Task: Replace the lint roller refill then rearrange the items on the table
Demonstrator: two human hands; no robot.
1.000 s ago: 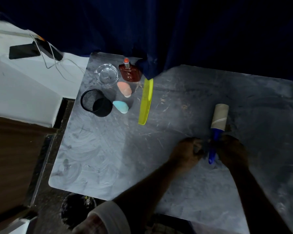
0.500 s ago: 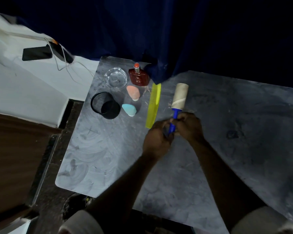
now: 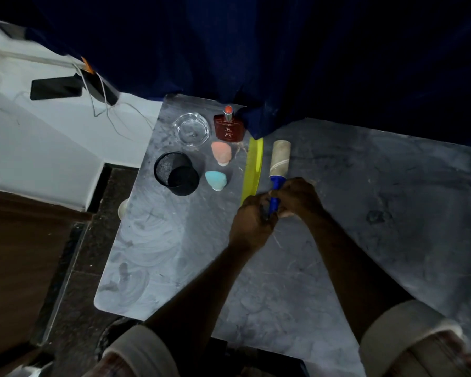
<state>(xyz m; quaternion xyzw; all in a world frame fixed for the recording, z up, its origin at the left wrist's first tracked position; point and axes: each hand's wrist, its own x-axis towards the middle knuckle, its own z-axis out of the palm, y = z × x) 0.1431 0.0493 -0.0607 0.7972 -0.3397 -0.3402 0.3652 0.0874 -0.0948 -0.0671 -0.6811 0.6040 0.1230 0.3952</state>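
The lint roller (image 3: 279, 160) has a beige roll on a blue handle and lies lengthwise just right of the yellow comb (image 3: 254, 167) on the grey table (image 3: 365, 213). My right hand (image 3: 297, 197) grips the blue handle from the right. My left hand (image 3: 252, 216) closes on the handle's lower end from the left. The handle's tip is hidden between my fingers.
Left of the comb sit a pink sponge (image 3: 222, 153), a blue sponge (image 3: 216, 180), a black mesh cup (image 3: 176, 174), a glass ashtray (image 3: 191, 128) and a red perfume bottle (image 3: 228, 127). A dark blue curtain (image 3: 256, 63) hangs over the table's far edge.
Both hands carried the lint roller from the table's right-middle up and left to beside the comb. In the last half second it settled slightly closer to the comb.
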